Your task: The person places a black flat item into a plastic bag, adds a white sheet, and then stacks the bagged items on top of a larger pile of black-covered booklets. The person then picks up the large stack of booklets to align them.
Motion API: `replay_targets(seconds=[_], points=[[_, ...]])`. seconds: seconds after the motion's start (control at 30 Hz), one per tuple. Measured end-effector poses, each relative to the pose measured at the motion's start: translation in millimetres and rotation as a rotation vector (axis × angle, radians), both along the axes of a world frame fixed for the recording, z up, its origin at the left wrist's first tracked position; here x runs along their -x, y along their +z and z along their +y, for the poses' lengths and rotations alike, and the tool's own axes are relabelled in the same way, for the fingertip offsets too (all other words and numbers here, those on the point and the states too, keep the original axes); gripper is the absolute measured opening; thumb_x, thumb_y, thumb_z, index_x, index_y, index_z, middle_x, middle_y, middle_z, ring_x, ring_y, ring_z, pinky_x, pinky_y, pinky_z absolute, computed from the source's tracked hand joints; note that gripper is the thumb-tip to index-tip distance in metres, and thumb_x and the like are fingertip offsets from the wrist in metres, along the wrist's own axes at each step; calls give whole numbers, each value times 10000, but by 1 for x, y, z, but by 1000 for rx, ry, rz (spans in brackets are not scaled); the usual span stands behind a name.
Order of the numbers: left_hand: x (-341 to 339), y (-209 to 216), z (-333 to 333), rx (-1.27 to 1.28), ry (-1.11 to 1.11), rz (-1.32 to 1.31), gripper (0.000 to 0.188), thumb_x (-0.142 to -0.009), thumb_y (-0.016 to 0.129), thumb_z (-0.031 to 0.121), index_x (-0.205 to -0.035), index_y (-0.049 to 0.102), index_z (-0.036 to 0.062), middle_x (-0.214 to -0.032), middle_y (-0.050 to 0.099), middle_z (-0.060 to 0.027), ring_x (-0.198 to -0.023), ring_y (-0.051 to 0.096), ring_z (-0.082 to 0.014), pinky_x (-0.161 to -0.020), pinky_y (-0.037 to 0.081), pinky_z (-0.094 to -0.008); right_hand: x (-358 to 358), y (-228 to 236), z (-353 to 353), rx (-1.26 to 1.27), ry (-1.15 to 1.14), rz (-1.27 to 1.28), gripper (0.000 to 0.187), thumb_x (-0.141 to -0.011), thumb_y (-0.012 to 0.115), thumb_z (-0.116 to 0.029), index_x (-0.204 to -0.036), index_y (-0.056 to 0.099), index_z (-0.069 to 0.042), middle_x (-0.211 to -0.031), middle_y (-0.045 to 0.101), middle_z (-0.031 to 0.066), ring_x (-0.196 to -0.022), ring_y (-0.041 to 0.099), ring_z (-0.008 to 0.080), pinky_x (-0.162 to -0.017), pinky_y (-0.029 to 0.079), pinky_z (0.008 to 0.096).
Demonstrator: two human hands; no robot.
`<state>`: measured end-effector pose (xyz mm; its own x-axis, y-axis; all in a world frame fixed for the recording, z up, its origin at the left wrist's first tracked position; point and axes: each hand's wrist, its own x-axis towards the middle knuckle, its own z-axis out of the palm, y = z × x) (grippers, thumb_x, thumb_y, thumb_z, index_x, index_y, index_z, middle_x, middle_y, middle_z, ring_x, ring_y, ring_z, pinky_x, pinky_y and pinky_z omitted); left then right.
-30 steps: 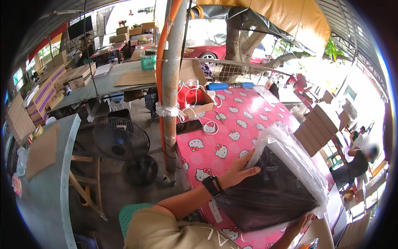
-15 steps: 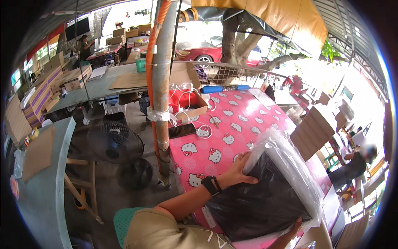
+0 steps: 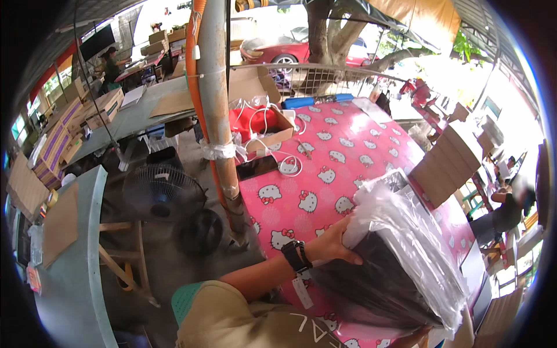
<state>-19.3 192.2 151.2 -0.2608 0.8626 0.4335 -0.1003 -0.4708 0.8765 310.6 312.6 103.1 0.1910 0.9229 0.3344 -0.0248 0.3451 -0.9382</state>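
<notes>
A dark, flat rectangular bundle in clear plastic wrapping [image 3: 406, 249] is tilted over the near right part of a table [image 3: 301, 200] with a pink, cat-printed cover. My left hand [image 3: 332, 246], with a black watch and a bracelet on its wrist, grips the bundle's upper left edge, thumb on the dark face. My right hand [image 3: 411, 337] holds the lower edge, mostly hidden beneath it. A white tag [image 3: 303, 293] lies near my left forearm.
An open carton [image 3: 278, 136] with red stuff and white cables, a phone [image 3: 257, 167] and a blue roll [image 3: 318, 101] are on the table. A rusty post [image 3: 216, 104] rises at its left edge, by a fan [image 3: 162, 191]. Stacked cardboard [image 3: 447, 162] stands right; a person [image 3: 502, 211] works beyond.
The bundle has tipped up and shifted slightly right, showing more of its plastic-covered side. My right hand has gone lower and is more hidden; my left hand keeps its grip.
</notes>
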Motion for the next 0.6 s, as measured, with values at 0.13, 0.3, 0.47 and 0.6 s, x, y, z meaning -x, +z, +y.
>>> replay_targets(seconds=[0.13,0.3,0.47,0.6], points=[[-15,-9,-13,100,50,-76,768,-680,727,211,-1273,289,-7,-1162,459,-101,-1100,416,-182,-943,309,-299,-4,-12,-6,15,1,-24,575,-853,467,-371,-1247,376,38,-1263,397,186,-1166,373,285,-977,284,399],[-26,-25,-23,69,201,37,699,-751,650,344,-1238,322,-35,-1098,499,-139,-1040,456,-192,-898,339,-306,-7,-27,-14,39,33,-52,568,-861,456,-369,-1243,377,45,-1261,397,195,-1169,371,288,-979,282,402],[-26,-17,-26,103,180,69,706,-771,621,376,-1250,307,-36,-1132,485,-148,-1043,451,-193,-899,334,-310,-11,-31,-14,30,54,-89,562,-869,445,-366,-1239,378,52,-1260,397,204,-1171,368,291,-980,280,405],[-26,-15,-20,92,139,25,738,-792,595,377,-1303,241,-20,-1206,439,-146,-1099,416,-196,-938,303,-306,-18,-42,7,-99,86,-100,551,-883,423,-361,-1235,377,61,-1262,391,219,-1176,364,297,-982,275,411]])
